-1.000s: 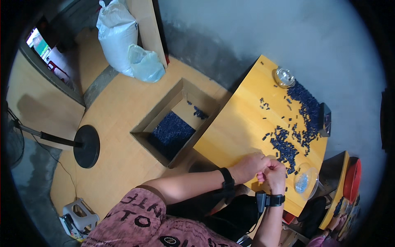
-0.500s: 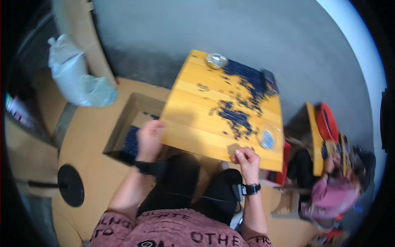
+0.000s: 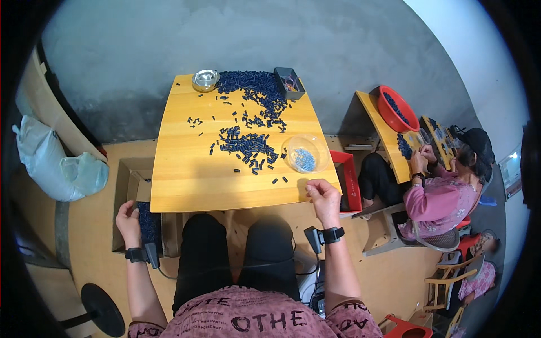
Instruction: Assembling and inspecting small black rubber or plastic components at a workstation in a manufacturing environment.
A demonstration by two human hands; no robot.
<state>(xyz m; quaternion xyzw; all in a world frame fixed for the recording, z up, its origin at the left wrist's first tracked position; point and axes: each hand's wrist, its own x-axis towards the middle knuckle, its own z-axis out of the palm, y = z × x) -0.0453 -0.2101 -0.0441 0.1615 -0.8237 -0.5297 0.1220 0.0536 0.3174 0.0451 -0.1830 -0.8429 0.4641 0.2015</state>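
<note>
My left hand (image 3: 129,223) hangs over the cardboard box (image 3: 127,174) left of the table, its fingers loosely bent and apart, with nothing visible in them. Inside that box lie many small dark pieces (image 3: 150,225). At the front right edge of the wooden table (image 3: 191,152), my right hand (image 3: 325,200) has thumb and fingertips pressed together; whatever they hold is too small to make out. Just beyond it sits a clear round tub (image 3: 319,152) with small light-blue bits. A loose pile of short dark cylindrical pieces (image 3: 248,147) lies mid-table.
A bigger dark heap (image 3: 248,83) lies at the far edge between a shiny metal bowl (image 3: 205,80) and a dark grey tray (image 3: 290,84). Tiny bits (image 3: 194,121) lie left. A red box (image 3: 352,186) stands beside the table. Another person (image 3: 442,197) works at the right.
My left hand has moved from the table's left corner out over the cardboard box, and its fingers show apart. My right hand stays by the front edge. The whole view has turned and steadied.
</note>
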